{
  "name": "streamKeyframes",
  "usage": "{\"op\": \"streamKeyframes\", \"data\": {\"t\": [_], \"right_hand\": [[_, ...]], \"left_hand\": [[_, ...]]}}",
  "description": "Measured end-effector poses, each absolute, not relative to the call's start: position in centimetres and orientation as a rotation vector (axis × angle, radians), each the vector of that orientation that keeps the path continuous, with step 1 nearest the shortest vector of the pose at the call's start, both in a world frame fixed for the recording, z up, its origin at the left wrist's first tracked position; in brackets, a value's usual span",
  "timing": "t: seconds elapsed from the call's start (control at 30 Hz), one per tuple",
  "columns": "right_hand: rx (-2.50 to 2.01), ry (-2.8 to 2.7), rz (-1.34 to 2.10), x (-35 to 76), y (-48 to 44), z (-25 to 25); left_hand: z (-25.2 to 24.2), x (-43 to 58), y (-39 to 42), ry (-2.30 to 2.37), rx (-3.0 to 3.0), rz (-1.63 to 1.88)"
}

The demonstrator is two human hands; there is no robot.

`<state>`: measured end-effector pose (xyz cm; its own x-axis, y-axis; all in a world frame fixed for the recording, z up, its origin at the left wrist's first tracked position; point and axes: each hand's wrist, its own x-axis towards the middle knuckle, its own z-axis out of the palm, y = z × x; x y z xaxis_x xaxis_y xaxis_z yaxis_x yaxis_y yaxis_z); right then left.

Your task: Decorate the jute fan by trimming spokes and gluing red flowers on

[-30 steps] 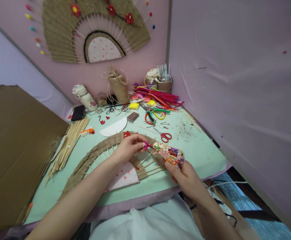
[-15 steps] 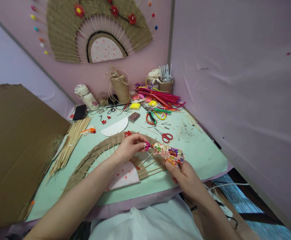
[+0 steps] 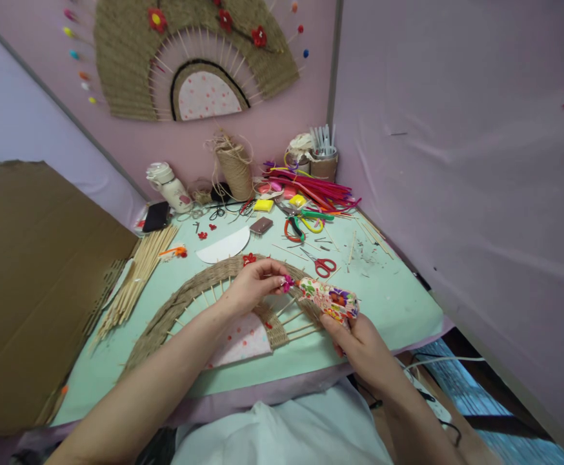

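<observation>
Between the fingertips of my left hand [image 3: 261,281] is a small magenta flower [image 3: 287,283]. My right hand [image 3: 352,334] grips the handle of a glue gun [image 3: 329,298] covered in a floral pattern. Its orange nozzle points left, at or very near the back of the flower; I cannot tell whether they touch. Under both hands lies a woven twine fan [image 3: 190,289] with bare stick ribs and a spotted half-round panel [image 3: 243,341] at its base. A red flower [image 3: 249,259] sits on the fan's upper band, beyond my left hand.
Red scissors [image 3: 321,263] and green-handled pliers [image 3: 295,227] lie behind the glue gun. Bamboo sticks [image 3: 134,287] are bundled at the left beside a cardboard sheet [image 3: 35,290]. A twine cone [image 3: 235,169], a bottle [image 3: 169,187] and pipe cleaners [image 3: 315,188] stand or lie at the back.
Both hands, the flower and the glue gun hold nearly the same position over the fan. The whole view has shifted very slightly.
</observation>
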<state>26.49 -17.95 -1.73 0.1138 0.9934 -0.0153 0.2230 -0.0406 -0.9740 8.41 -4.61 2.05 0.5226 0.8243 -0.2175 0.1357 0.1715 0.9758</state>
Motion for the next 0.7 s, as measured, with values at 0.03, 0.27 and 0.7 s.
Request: {"op": "streamKeyframes", "data": {"t": [0.03, 0.27, 0.7], "right_hand": [[-1.449, -1.274, 1.035, 26.5, -18.0, -1.8], [-1.445, -1.287, 1.049, 26.6, -18.1, -2.2], [-1.401, -1.281, 0.977, 26.3, -18.1, -1.5]], "left_hand": [[2.0, 8.4, -4.6, 0.929, 1.325, 0.610], [2.0, 8.5, -5.1, 0.870, 1.062, 0.638], [1.9, 9.4, -7.3, 0.796, 0.452, 0.686]]}}
